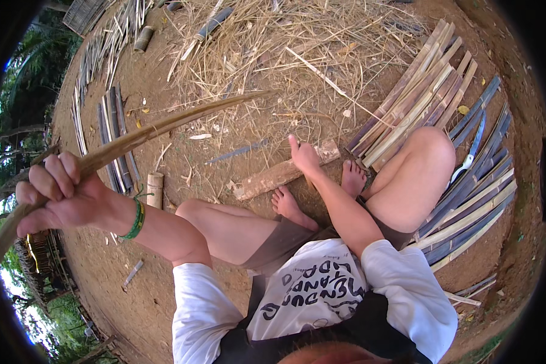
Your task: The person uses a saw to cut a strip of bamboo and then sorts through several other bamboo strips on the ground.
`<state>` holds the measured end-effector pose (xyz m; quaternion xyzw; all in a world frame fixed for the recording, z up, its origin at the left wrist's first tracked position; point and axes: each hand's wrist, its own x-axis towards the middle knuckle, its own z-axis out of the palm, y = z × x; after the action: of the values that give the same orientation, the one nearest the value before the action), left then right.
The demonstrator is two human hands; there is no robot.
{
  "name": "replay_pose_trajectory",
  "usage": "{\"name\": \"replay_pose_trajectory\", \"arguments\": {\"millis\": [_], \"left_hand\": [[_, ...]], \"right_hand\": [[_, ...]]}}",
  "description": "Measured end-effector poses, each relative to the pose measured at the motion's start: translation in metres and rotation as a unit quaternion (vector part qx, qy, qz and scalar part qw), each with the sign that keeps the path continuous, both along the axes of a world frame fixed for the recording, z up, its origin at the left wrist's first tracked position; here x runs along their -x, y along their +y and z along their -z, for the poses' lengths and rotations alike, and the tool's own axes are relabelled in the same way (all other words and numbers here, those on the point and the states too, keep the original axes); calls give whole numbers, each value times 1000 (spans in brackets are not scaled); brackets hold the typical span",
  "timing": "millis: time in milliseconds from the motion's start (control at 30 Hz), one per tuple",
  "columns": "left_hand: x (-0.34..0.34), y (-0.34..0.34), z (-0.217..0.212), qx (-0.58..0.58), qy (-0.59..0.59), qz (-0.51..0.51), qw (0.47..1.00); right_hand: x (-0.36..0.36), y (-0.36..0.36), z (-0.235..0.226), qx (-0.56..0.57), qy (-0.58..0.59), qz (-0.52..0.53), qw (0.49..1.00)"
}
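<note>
- Brown earth ground [158,291] outdoors, with green trees [33,73] along the left edge and straw-coloured shavings [255,60] heaped ahead.
- 2 hands: the left hand [54,185] wraps 1 long, curved brown wooden strip [164,127]; the right hand [306,159] has its thumb raised, its grip unclear.
- 1 rough light-brown log [273,176] lies near 2 bare feet [289,204]; 2 groups of split bamboo [412,103] flank the right leg [406,173].
- The strip's tip overhangs the shavings' near edge; earth spreads left of the left leg [230,229].
</note>
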<state>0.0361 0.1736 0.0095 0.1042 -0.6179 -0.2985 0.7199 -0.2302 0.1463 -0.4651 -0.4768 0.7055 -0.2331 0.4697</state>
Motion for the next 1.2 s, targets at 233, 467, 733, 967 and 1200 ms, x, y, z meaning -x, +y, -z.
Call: {"name": "replay_pose_trajectory", "arguments": {"millis": [233, 467, 733, 967, 1200], "left_hand": [[-13, -1, -9, -15, 3, -129, 991], [28, -24, -4, -8, 49, -256, 966], [42, 39, -60, 51, 87, -278, 955], [76, 79, -28, 119, -43, -133, 983], [96, 97, -20, 120, -5, -139, 983]], "right_hand": [[-16, 31, -33, 31, -8, -53, 998], [-4, 7, -49, -58, -41, -58, 996], [-14, 84, -258, 174, -277, -113, 938], [-5, 127, -343, 331, -355, -230, 843], [-2, 142, -312, 330, -300, -247, 860]]}}
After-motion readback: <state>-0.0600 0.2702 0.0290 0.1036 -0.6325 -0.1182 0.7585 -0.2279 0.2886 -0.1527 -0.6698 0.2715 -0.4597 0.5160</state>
